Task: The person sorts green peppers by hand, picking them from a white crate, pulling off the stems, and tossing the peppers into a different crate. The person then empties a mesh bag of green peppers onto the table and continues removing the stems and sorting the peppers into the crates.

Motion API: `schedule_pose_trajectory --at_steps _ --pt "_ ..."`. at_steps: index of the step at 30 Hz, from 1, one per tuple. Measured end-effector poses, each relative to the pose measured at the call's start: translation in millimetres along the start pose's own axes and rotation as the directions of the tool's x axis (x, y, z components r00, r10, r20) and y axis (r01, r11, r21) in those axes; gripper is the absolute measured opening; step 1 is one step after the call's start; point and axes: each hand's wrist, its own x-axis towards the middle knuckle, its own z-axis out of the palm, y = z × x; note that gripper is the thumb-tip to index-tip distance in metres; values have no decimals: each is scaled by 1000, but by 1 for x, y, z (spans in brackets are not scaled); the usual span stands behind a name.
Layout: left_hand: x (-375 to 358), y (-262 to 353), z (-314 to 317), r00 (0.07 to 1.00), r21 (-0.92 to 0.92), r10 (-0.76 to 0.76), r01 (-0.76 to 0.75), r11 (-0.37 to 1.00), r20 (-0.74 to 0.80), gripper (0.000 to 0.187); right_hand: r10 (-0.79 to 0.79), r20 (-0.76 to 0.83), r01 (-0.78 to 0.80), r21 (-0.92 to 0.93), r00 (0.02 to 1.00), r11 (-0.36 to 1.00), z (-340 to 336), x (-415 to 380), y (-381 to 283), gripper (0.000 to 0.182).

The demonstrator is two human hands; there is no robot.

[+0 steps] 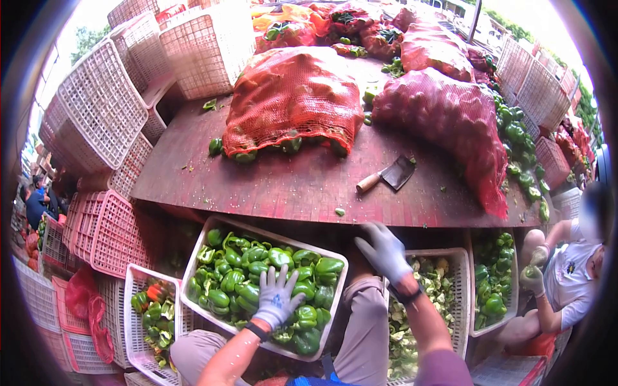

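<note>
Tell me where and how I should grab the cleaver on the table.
Grip the wooden handle of the cleaver, coming from above on the near side, probably with the right hand. It lies flat, handle angled toward you and leftward, blade farther away to the right.

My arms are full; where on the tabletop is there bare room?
The widest bare patch lies between the red mesh sack and the near edge of the tabletop, left of the cleaver; small scraps dot it. Sacks crowd the far side, loose peppers the right.
</note>
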Motion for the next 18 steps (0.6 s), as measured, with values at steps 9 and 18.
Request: schedule_pose_trajectory --at_steps 9,18 --pt "8 0 11 991 -40 -52 58 998 120 76 -207 -584 -69 -415 785 907 175 304 72 68" --pt "9 -5 24 995 -40 -33 37 999 91 78 422 -191 -445 -100 886 890 120 337 59 85"
